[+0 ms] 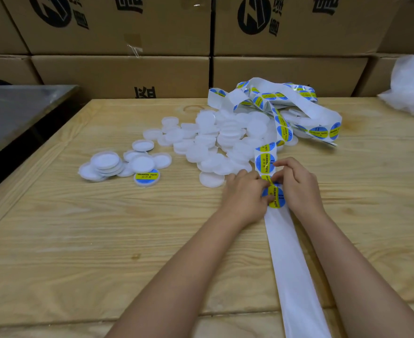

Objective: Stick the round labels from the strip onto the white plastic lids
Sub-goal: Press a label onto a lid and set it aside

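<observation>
Wooden surface (103, 228), cartons (118, 71) stacked behind it.

Both hands work at one spot on the strip (265, 162), near the middle of the surface.

- Left hand (243, 191): grip narrow, thumb and fingertips pinched at the left edge of the nearest round label (277, 198). Looks like it is lifting the edge to peel it.
- Right hand (298, 184): grip narrow too, fingers curled on the strip just above that label. My reading is that it pins the backing so the label comes off instead of the whole strip sliding.

The bare backing (293, 264) runs toward the person and off the near edge, out of the way. The unused part of the strip lies in a loose tangle (286, 101) at the far side, draped over the lids.

The plain white lids (213, 137) sit in a heap just left of the hands, within easy reach. One lies apart at the near edge of the heap, close to the left hand; it is likely the next one.

Farther left is a small separate group, with one labelled lid (147, 177) face up beside a short stack (106, 164). Seems to be the finished pile, kept apart from the heap.

Task is at an early stage, judging by that single label.

A plastic bag (413, 89) sits at the far right edge.
</observation>
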The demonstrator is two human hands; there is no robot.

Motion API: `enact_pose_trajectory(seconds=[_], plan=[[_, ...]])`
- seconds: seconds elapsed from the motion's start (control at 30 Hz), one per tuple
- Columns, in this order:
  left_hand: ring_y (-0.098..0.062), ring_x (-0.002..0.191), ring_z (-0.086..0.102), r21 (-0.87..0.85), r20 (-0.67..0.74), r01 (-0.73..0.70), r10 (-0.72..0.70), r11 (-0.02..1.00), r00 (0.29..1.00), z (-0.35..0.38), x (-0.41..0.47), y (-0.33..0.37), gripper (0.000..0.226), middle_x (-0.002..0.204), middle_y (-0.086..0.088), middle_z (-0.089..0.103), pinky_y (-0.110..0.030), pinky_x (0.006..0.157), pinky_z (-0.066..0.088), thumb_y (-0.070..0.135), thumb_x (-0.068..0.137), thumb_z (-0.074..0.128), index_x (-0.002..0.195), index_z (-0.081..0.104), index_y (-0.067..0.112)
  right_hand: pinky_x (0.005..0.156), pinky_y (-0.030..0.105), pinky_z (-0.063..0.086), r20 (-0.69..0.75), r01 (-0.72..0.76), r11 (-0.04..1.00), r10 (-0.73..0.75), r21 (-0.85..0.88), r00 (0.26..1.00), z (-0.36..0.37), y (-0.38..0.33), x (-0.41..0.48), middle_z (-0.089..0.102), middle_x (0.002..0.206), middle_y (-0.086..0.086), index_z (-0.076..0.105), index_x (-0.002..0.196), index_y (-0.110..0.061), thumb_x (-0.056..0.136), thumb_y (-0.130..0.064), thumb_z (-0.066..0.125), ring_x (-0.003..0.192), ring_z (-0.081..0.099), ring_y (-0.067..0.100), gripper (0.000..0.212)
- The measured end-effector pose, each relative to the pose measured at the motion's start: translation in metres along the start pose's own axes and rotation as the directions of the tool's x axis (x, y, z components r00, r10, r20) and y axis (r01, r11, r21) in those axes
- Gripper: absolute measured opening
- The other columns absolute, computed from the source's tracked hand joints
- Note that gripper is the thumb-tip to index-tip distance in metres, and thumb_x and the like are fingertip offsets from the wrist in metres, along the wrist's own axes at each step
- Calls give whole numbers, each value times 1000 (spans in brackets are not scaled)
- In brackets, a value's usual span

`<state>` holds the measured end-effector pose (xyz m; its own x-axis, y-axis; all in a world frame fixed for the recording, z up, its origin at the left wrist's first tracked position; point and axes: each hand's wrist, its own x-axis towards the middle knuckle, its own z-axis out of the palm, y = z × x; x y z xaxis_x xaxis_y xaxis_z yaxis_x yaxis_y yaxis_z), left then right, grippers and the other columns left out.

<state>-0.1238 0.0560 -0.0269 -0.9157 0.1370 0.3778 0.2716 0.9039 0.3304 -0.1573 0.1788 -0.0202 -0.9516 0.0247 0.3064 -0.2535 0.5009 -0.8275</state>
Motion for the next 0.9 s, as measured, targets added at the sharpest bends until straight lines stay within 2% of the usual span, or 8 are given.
enact_pose_trajectory(seconds=[0.2,0.33,0.43,0.53,0.63,0.7,0.8,0.9], plan=[[-24,84,54,-37,-92,-46,43,998,995,-2,-4,4,22,82,-1,65,-35,75,29,32,86,61,104,63,22,81,42,51,17,6,999,-5,-37,1000,-2,4,0,71,77,5,62,99,-21,90,-9,34,82,64,26,32],[-30,55,56,44,-204,-165,170,985,964,-4,-9,7,16,56,-6,61,-34,60,37,11,68,76,82,68,11,77,42,47,15,54,987,-53,-152,999,-4,-1,1,68,75,9,64,90,-10,97,-28,37,83,60,33,34],[-30,71,58,-57,-182,-142,130,988,975,-6,-11,7,8,69,-7,65,-32,67,29,13,76,70,82,67,9,76,42,46,55,72,972,-61,-224,997,-5,-8,-1,67,72,11,66,73,-6,98,-50,28,79,58,32,63],[-21,84,52,-276,-122,-22,-12,961,992,-8,-11,4,8,87,-5,61,-30,74,34,17,81,66,86,68,11,76,38,44,126,49,968,-18,-247,992,-7,-11,-2,68,72,8,70,70,-10,96,-57,19,80,58,29,74],[2,68,50,-546,-29,104,-142,831,989,-16,-13,2,4,76,7,63,-18,66,38,13,79,67,77,65,15,79,36,40,130,18,981,8,-196,992,-7,-11,-1,68,75,7,72,71,-10,97,-53,20,83,56,28,73],[2,54,45,-669,27,204,-250,715,968,-21,-14,-2,17,68,14,61,-12,58,35,12,79,69,69,62,24,76,36,38,121,18,979,7,-202,993,-7,-11,0,64,70,9,67,66,-8,98,-52,19,81,53,30,73],[-9,66,53,-844,25,244,-420,477,907,-29,-14,-12,17,71,4,63,-21,66,44,7,80,71,72,62,20,79,36,40,136,37,981,-10,-192,991,-8,-8,-1,68,78,9,71,76,-6,98,-51,20,84,55,29,72],[-4,68,62,-945,39,199,-515,261,857,-36,-16,-19,13,73,-1,67,-13,63,47,4,79,72,76,64,14,72,32,38,102,105,985,-91,-135,991,-7,-11,-3,67,80,6,67,77,-8,96,-48,38,81,57,24,53]])
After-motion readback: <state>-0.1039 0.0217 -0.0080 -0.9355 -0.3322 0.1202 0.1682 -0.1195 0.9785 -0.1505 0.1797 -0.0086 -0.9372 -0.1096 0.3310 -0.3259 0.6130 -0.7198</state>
